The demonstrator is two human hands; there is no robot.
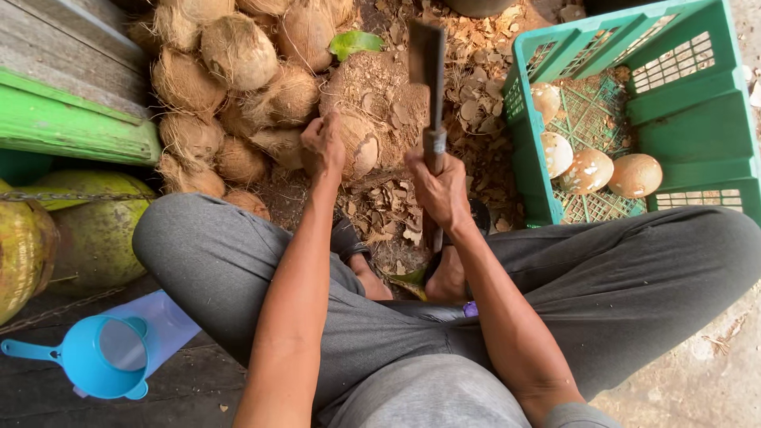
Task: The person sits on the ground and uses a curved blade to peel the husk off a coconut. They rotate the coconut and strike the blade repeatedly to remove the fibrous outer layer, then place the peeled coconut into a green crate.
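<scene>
Head view: right hand (pixel 438 189) grips cleaver (pixel 428 59) beside coconut (pixel 357 143), near crate (pixel 523 150).

an outdoor coconut-husking spot: piled husked coconuts (pixel 230 87), husk chips on bare ground (pixel 476 87), a green crate (pixel 682 119).

Peeled coconuts (pixel 588 170) in crate (pixel 690 119)

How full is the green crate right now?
Mostly empty. The green crate holds four peeled coconuts lying on its mesh bottom near the left wall; the rest of the mesh is bare apart from some husk dust.
</scene>
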